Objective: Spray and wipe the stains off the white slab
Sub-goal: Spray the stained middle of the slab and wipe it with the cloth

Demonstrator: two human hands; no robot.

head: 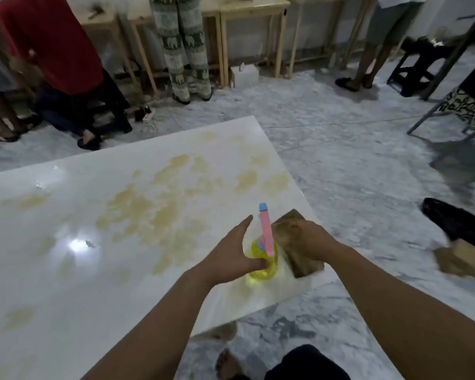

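1. The left hand (232, 253) reaches for a yellow spray bottle (262, 266) standing near the right corner of the white slab (52, 270); the fingers are spread wide and the thumb appears to touch the bottle's body, but no grip has closed around it.

2. The right hand (310, 244) lies curled over a brown cloth (302, 266) just beside the bottle, fingers bent down onto it; whether it is clutching or merely pressing the cloth cannot be told.

3. The bottle's pink trigger head (266, 231), capped in blue, points away from the person, toward the stains.

4. Yellow-brown stains (154, 215) cover much of the slab's middle and far end, with paler patches near the left edge; none looks wiped.

5. By this evidence the job is barely begun: tools are being gathered, and the spraying and wiping of nearly the whole surface are left to do.

6. Beyond the slab, people stand at wooden tables (252, 12) across a mottled grey floor (354, 149).
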